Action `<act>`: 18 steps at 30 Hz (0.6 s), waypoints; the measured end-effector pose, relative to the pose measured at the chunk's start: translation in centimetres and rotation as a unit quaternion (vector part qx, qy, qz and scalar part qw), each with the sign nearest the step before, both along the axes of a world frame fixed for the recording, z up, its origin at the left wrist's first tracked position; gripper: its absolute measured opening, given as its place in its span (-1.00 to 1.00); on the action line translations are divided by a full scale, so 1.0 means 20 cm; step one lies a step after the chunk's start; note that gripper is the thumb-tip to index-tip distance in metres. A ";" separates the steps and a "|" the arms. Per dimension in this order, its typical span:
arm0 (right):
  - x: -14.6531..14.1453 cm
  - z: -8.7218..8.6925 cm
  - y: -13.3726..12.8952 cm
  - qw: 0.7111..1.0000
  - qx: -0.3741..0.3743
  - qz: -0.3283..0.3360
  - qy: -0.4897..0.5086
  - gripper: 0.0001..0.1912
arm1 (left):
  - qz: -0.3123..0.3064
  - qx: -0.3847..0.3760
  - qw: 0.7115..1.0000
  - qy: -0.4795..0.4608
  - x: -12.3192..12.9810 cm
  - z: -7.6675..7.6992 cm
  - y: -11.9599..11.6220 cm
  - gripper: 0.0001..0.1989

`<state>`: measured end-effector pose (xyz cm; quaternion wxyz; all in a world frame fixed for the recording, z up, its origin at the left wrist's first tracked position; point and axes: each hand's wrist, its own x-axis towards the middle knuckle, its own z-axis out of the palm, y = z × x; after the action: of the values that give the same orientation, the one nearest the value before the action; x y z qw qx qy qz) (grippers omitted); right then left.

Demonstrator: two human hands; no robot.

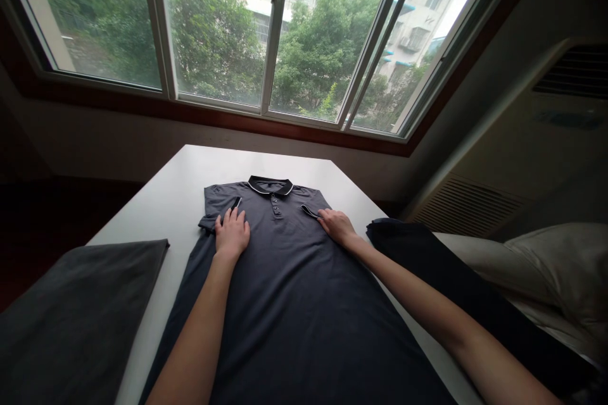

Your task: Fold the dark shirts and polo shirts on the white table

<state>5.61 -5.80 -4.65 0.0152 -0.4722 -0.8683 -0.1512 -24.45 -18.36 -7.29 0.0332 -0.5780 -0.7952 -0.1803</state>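
Note:
A dark grey polo shirt (285, 278) lies front up on the white table (166, 183), its black collar with white edging (270, 186) at the far end. Both short sleeves are folded inward over the chest. My left hand (232, 232) rests flat with fingers spread on the folded sleeve at the left, beside its dark cuff. On the other side, my right hand (335, 225) has its fingers closed on the edge of the right sleeve cuff (310, 211). Soft wrinkles run across the shirt's body.
Folded grey cloth (80, 304) covers the table's left front. A folded black garment (456, 285) lies along the right edge, next to a beige sofa (560, 266). Beyond the table are a wall and a wide window (266, 31); an air conditioner (532, 139) stands at right.

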 end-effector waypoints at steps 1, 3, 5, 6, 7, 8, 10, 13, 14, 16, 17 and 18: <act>-0.01 0.00 0.00 1.000 -0.004 0.000 -0.004 -0.70 | 0.000 0.002 1.000 -0.001 0.00 0.00 0.00 -0.54; -0.04 0.00 0.01 1.000 -0.011 -0.002 -0.011 -0.70 | 0.000 0.004 1.000 -0.003 0.00 0.00 0.00 -0.54; -0.06 0.02 0.03 1.000 -0.015 -0.015 -0.011 -0.69 | 0.001 0.004 1.000 -0.004 0.00 0.01 0.00 -0.54; -0.07 0.03 0.04 1.000 -0.015 -0.025 -0.009 -0.68 | 0.001 0.003 1.000 -0.004 0.00 0.01 0.00 -0.54; -0.08 0.04 0.06 0.999 -0.014 -0.037 -0.006 -0.66 | 0.002 0.002 1.000 -0.003 0.00 0.01 0.00 -0.54; -0.10 0.06 0.07 0.999 -0.012 -0.048 -0.003 -0.64 | 0.003 0.000 1.000 -0.003 0.00 0.01 0.00 -0.54; -0.13 0.09 0.08 0.998 -0.010 -0.064 0.003 -0.60 | 0.004 -0.002 1.000 -0.002 0.00 0.01 0.00 -0.54; -0.19 0.09 0.07 0.998 -0.021 -0.058 0.005 -0.60 | 0.005 -0.001 1.000 -0.002 0.00 0.01 0.00 -0.54; -0.20 0.08 0.06 0.998 -0.029 -0.051 0.004 -0.62 | 0.004 0.000 1.000 -0.003 0.00 0.01 0.00 -0.54; -0.23 0.06 0.03 0.998 -0.045 -0.040 0.000 -0.66 | 0.003 0.001 1.000 -0.005 0.00 0.01 0.00 -0.54; -0.24 0.05 0.02 0.998 -0.051 -0.037 -0.002 -0.68 | 0.003 0.002 1.000 -0.005 0.00 0.01 0.00 -0.54; -0.25 0.04 0.01 0.998 -0.055 -0.035 -0.002 -0.68 | 0.003 0.002 1.000 -0.006 0.00 0.01 0.00 -0.54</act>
<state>0.57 -5.55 -3.89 -0.0184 -0.5023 -0.8582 -0.1045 -24.36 -18.41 -7.07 0.0307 -0.5745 -0.7966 -0.1854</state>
